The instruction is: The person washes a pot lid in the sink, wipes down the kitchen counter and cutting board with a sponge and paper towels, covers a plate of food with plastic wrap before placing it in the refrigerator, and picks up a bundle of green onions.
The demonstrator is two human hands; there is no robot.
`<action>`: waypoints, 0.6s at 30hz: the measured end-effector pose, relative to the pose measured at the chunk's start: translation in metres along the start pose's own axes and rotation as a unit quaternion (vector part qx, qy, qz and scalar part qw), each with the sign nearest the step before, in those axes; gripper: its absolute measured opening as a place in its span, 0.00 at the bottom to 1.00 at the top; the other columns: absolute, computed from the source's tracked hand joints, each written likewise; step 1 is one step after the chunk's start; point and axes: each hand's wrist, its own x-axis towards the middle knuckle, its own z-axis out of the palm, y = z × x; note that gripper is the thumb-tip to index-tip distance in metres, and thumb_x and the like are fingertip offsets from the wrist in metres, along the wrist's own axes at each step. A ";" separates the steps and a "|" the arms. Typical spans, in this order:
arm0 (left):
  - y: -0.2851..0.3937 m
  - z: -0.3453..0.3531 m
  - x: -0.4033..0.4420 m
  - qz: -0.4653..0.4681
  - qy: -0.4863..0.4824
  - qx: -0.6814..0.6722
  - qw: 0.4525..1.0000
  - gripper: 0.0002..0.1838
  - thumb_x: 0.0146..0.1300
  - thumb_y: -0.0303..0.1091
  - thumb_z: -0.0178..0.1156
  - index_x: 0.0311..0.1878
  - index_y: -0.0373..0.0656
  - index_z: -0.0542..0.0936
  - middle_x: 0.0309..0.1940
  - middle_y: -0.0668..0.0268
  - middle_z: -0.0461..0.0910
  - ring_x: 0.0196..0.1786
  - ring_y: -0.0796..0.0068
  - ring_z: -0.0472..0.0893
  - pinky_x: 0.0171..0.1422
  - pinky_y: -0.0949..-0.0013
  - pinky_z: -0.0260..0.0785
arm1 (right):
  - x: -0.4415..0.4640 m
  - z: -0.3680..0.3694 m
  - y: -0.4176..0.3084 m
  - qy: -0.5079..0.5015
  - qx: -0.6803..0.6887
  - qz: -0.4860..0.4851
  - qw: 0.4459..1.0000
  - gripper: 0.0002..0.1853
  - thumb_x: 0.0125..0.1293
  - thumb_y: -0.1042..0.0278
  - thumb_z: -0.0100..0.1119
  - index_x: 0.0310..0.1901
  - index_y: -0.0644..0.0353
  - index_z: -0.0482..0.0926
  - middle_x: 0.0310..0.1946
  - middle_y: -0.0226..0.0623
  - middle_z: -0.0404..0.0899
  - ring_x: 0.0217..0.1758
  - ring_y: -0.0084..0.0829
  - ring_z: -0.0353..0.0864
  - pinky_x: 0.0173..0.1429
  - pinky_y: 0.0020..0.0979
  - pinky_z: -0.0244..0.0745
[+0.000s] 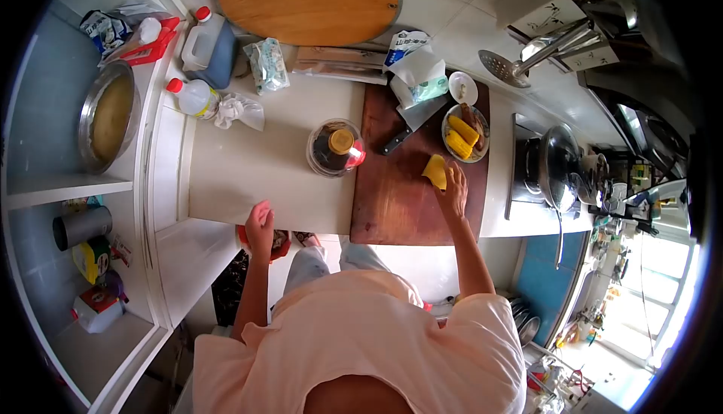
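My right hand (452,192) is over the wooden cutting board (399,211), its fingers at a yellow piece (434,171) that could be corn, though its kind is unclear. Just behind it is a plate (484,139) holding yellow corn cobs (459,143) and some brownish food. A cleaver (418,115) with a black handle lies at the back of the board. My left hand (260,222) hovers by the counter's front edge with its fingers curled in, and nothing shows in it. Between my hands, left of the board, stands a dark jar or bottle with a golden lid (341,141).
A small white bowl (463,88) and plastic packets (418,75) sit behind the cleaver. A lidded pan (559,165) is on the stove to the right, its handle jutting forward. Bottles (207,49) stand at the back left, beside open shelves (68,188).
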 end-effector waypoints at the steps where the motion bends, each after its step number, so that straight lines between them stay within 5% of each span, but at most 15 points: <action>1: 0.000 -0.003 -0.007 -0.005 -0.010 -0.006 1.000 0.14 0.60 0.23 0.58 0.50 0.35 0.75 0.43 0.58 0.79 0.47 0.70 0.80 0.55 0.69 0.72 | -0.005 0.015 0.010 -0.002 -0.017 -0.005 1.000 0.31 0.48 0.69 0.67 0.57 0.56 0.70 0.56 0.41 0.71 0.59 0.46 0.69 0.62 0.41 0.66; 5: -0.002 -0.014 -0.022 0.009 -0.026 -0.034 0.999 0.14 0.60 0.21 0.57 0.50 0.34 0.75 0.42 0.58 0.79 0.46 0.70 0.80 0.55 0.70 0.72 | -0.007 0.025 0.009 -0.086 0.015 0.093 0.992 0.30 0.48 0.68 0.66 0.57 0.55 0.71 0.54 0.39 0.73 0.57 0.46 0.70 0.59 0.43 0.67; 7: -0.004 -0.021 -0.021 0.011 -0.023 -0.033 0.999 0.14 0.60 0.21 0.56 0.50 0.33 0.75 0.42 0.57 0.79 0.46 0.70 0.80 0.54 0.71 0.72 | -0.007 0.019 -0.008 -0.055 0.235 0.105 0.965 0.20 0.57 0.66 0.61 0.52 0.57 0.73 0.45 0.34 0.77 0.46 0.36 0.76 0.48 0.35 0.72; 9: -0.005 -0.027 -0.021 0.012 -0.020 -0.031 0.999 0.14 0.60 0.21 0.57 0.50 0.33 0.75 0.42 0.57 0.80 0.46 0.70 0.80 0.54 0.71 0.73 | -0.010 0.010 -0.024 -0.084 0.547 0.186 0.812 0.15 0.63 0.64 0.57 0.50 0.58 0.74 0.41 0.32 0.78 0.40 0.29 0.78 0.42 0.30 0.74; 10: -0.006 -0.028 -0.021 0.008 -0.018 -0.050 0.999 0.13 0.60 0.21 0.57 0.50 0.33 0.75 0.42 0.57 0.80 0.45 0.70 0.81 0.54 0.71 0.73 | -0.009 0.016 -0.015 -0.130 0.617 0.174 0.756 0.16 0.70 0.58 0.49 0.52 0.59 0.74 0.38 0.29 0.78 0.36 0.23 0.78 0.37 0.24 0.73; 13: -0.002 -0.031 -0.019 0.001 -0.024 -0.038 0.999 0.12 0.61 0.22 0.56 0.49 0.33 0.75 0.41 0.58 0.81 0.45 0.71 0.81 0.54 0.71 0.73 | -0.008 0.025 -0.001 -0.170 0.706 0.331 0.603 0.19 0.71 0.53 0.45 0.52 0.59 0.74 0.37 0.29 0.79 0.36 0.24 0.78 0.37 0.25 0.73; 14: 0.000 -0.030 -0.019 0.003 -0.022 -0.042 0.999 0.12 0.61 0.22 0.57 0.48 0.33 0.75 0.40 0.58 0.81 0.45 0.71 0.81 0.53 0.71 0.73 | -0.008 0.029 0.004 -0.202 0.703 0.300 0.612 0.21 0.71 0.50 0.44 0.50 0.58 0.75 0.37 0.29 0.79 0.37 0.24 0.79 0.37 0.25 0.74; 18: 0.002 -0.032 -0.017 0.001 -0.008 -0.038 0.999 0.11 0.61 0.22 0.57 0.47 0.33 0.76 0.40 0.59 0.81 0.45 0.72 0.81 0.53 0.72 0.73 | 0.013 0.028 0.034 -0.050 0.581 0.243 0.775 0.12 0.66 0.61 0.50 0.44 0.57 0.78 0.35 0.34 0.80 0.38 0.27 0.79 0.41 0.27 0.74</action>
